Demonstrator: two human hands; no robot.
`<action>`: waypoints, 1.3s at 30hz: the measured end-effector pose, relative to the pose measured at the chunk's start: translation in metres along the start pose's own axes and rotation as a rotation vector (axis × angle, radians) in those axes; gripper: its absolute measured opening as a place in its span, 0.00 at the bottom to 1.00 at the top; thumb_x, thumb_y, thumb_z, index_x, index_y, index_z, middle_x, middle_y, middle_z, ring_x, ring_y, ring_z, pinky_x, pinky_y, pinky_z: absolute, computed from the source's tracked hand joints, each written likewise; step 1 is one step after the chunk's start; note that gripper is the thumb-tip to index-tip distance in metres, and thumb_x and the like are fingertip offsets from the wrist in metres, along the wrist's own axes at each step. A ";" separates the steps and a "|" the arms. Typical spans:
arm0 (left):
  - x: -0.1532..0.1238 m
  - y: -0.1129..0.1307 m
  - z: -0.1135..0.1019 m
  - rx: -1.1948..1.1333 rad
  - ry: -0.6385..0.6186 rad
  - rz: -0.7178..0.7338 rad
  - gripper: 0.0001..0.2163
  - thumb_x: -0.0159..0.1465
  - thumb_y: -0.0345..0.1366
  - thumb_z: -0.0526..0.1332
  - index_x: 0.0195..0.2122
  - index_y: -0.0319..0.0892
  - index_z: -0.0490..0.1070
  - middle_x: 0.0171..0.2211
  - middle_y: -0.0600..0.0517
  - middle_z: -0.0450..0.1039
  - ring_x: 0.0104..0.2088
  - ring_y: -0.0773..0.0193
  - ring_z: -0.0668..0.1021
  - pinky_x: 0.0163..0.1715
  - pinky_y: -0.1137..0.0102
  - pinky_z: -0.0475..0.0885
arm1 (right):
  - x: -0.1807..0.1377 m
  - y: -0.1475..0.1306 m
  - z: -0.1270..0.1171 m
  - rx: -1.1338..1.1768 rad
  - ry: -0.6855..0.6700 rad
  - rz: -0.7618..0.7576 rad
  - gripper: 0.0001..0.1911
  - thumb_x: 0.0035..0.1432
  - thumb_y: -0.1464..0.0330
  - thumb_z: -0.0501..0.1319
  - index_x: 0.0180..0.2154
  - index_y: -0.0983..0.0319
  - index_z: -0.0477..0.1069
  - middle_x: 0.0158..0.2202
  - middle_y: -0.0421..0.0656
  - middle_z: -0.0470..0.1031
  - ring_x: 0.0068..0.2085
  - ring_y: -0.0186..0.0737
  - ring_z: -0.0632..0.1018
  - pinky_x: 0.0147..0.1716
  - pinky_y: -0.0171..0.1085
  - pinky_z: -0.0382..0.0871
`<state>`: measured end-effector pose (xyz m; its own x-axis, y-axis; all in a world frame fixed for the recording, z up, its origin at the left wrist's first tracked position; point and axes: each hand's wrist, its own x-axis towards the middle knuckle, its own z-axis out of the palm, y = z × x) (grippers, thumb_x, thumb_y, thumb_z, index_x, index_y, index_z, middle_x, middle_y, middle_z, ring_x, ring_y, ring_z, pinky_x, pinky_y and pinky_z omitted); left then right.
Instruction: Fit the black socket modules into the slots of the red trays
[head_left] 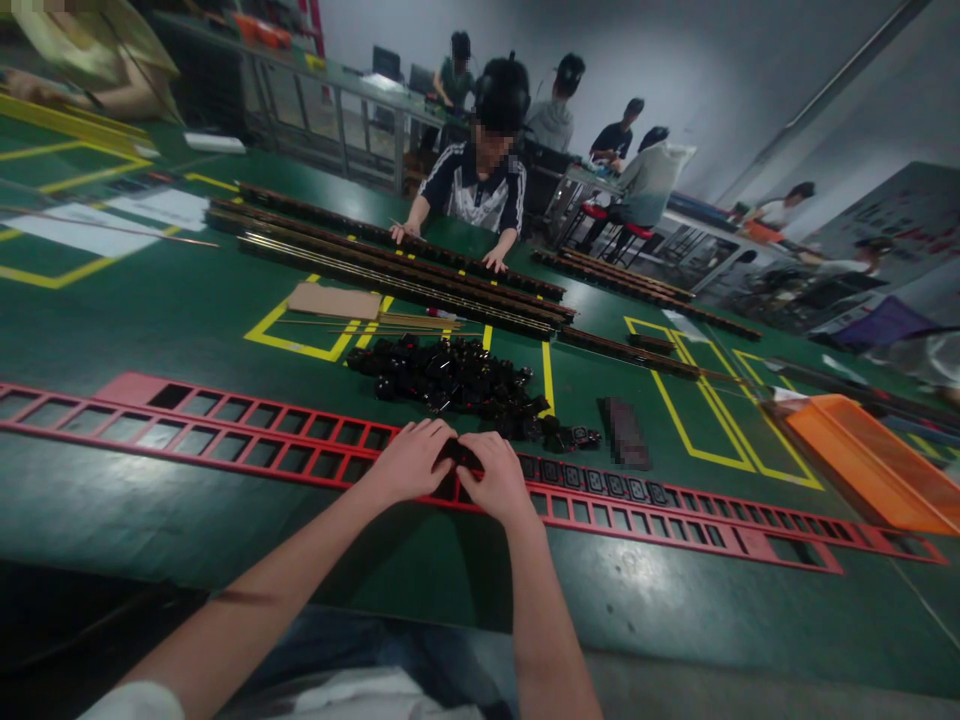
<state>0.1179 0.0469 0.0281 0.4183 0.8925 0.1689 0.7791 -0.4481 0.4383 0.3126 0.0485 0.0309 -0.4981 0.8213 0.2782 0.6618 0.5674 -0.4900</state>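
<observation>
Two long red ladder-like frames (pixel 300 455) lie side by side on the table before me. My left hand (pixel 411 462) and my right hand (pixel 495 474) meet over them, fingers curled and thumbs facing each other. Between them is a black socket module (pixel 454 453), mostly covered by my fingers. To the right of my right hand, a row of black socket modules (pixel 595 481) sits in the openings of the farther frame. Just beyond my hands lies a loose heap of black modules (pixel 450 375).
A dark pouch-like piece (pixel 624 432) lies right of the heap, and an orange bin (pixel 877 460) stands at the right. Behind the heap are a cardboard piece (pixel 334 300) and long dark rails (pixel 405 270). Opposite, a co-worker (pixel 480 185) rests both hands by the rails.
</observation>
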 end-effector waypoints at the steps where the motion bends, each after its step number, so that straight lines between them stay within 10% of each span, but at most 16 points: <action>1: 0.000 0.000 0.001 0.001 -0.002 0.000 0.12 0.63 0.33 0.58 0.49 0.43 0.67 0.48 0.47 0.73 0.49 0.52 0.73 0.47 0.56 0.68 | 0.000 0.000 0.000 -0.005 -0.002 0.005 0.21 0.55 0.73 0.64 0.52 0.60 0.71 0.52 0.46 0.77 0.53 0.47 0.73 0.53 0.47 0.68; 27: 0.002 -0.002 -0.004 -0.045 0.043 -0.001 0.10 0.65 0.36 0.60 0.47 0.44 0.70 0.53 0.47 0.71 0.53 0.52 0.71 0.50 0.55 0.69 | 0.005 0.001 0.003 -0.130 -0.043 0.080 0.16 0.57 0.70 0.63 0.49 0.61 0.72 0.47 0.47 0.78 0.48 0.48 0.76 0.49 0.46 0.68; 33: 0.010 -0.026 -0.015 0.153 0.204 -0.223 0.23 0.65 0.34 0.58 0.62 0.43 0.62 0.67 0.41 0.56 0.64 0.43 0.60 0.59 0.45 0.64 | 0.006 0.005 0.004 -0.110 -0.032 0.063 0.16 0.60 0.68 0.63 0.50 0.60 0.72 0.49 0.48 0.78 0.50 0.48 0.76 0.51 0.48 0.68; 39: 0.015 -0.046 -0.017 0.201 0.180 -0.203 0.16 0.65 0.32 0.58 0.55 0.44 0.69 0.65 0.44 0.60 0.61 0.46 0.63 0.56 0.49 0.68 | 0.007 0.001 0.003 -0.144 -0.057 0.091 0.14 0.62 0.65 0.63 0.50 0.61 0.72 0.48 0.48 0.78 0.50 0.49 0.76 0.50 0.47 0.68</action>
<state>0.0805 0.0820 0.0258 0.1705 0.9513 0.2569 0.9219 -0.2461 0.2992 0.3082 0.0542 0.0302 -0.4611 0.8671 0.1886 0.7771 0.4972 -0.3859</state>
